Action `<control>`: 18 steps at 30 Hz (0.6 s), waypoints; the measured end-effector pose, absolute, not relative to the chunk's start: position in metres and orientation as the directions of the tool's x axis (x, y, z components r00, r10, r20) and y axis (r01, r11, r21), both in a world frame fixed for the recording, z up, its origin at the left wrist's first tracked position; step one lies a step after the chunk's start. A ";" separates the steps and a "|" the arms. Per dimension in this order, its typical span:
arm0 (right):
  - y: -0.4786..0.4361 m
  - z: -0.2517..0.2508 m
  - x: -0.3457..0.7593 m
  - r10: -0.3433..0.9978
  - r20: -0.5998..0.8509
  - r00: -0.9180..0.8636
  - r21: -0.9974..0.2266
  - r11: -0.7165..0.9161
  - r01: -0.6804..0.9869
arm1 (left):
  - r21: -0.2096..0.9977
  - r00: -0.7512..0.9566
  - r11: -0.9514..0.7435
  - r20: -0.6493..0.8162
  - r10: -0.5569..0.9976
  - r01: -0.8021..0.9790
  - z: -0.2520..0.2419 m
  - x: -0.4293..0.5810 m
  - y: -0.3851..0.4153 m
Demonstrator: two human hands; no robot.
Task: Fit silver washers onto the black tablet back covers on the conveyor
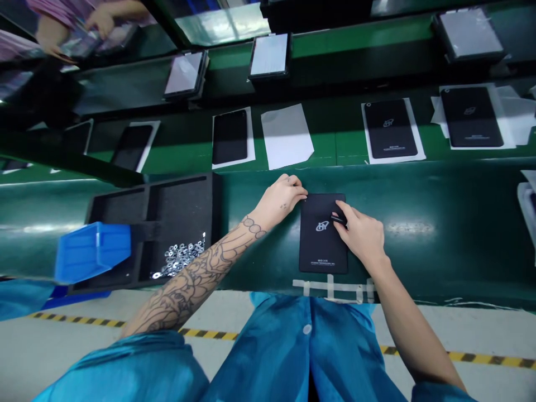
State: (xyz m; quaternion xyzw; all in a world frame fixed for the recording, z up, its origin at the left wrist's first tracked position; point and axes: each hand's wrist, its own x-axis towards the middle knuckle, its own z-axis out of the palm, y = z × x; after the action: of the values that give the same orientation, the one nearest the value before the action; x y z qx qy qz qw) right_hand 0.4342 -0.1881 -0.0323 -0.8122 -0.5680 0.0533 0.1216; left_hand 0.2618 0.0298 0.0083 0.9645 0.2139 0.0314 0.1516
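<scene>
A black tablet (321, 245) lies back-up on the green bench in front of me, a white logo on its cover. My left hand (281, 199) rests at its upper left corner, fingers curled against the edge. My right hand (362, 234) lies on the tablet's right side, fingers pinched on a small dark piece (338, 219) pressed to the cover; what that piece is I cannot make out.
A black foam tray (176, 195) holds a heap of small silver washers (181, 258), with a blue bin (92, 250) at its left. More tablets (390, 128) on white sheets lie on the green conveyor behind. Another person's hands (94, 25) work at the far left.
</scene>
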 end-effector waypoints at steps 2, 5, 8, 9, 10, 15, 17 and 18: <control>-0.188 -0.031 0.434 0.933 0.055 0.355 -0.261 -0.330 0.907 | 0.408 0.889 -0.812 0.004 0.458 0.417 0.003 0.262 0.036; -0.188 -0.030 0.435 0.931 0.064 0.358 -0.270 -0.329 0.905 | 0.568 0.876 -0.705 -0.058 0.479 0.424 -0.002 0.267 0.053; -0.188 -0.029 0.435 0.930 0.065 0.362 -0.276 -0.332 0.902 | 0.630 0.888 -0.636 -0.215 0.407 0.445 0.000 0.281 0.076; -0.188 -0.028 0.435 0.929 0.062 0.364 -0.276 -0.335 0.901 | 0.625 0.893 -0.640 -0.269 0.360 0.447 0.001 0.288 0.084; -0.188 -0.028 0.435 0.928 0.060 0.368 -0.276 -0.339 0.899 | 0.612 0.897 -0.657 -0.315 0.308 0.441 0.003 0.295 0.090; -0.186 -0.029 0.432 0.927 0.080 0.367 -0.289 -0.331 0.898 | 0.516 0.896 -0.775 -0.422 0.141 0.365 0.011 0.339 0.101; -0.185 -0.030 0.432 0.909 0.090 0.406 -0.296 -0.365 0.883 | 0.472 0.887 -0.820 -0.453 0.090 0.324 0.012 0.355 0.100; -0.184 -0.029 0.432 0.895 0.091 0.436 -0.300 -0.393 0.869 | 0.447 0.880 -0.845 -0.471 0.057 0.293 0.012 0.362 0.099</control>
State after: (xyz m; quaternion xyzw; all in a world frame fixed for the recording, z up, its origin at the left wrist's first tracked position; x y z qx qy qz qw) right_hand 0.4322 -0.1841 -0.0293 -0.8335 -0.5293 0.0425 0.1529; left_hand 0.3621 0.0995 0.0119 0.9336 0.0937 -0.2259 0.2619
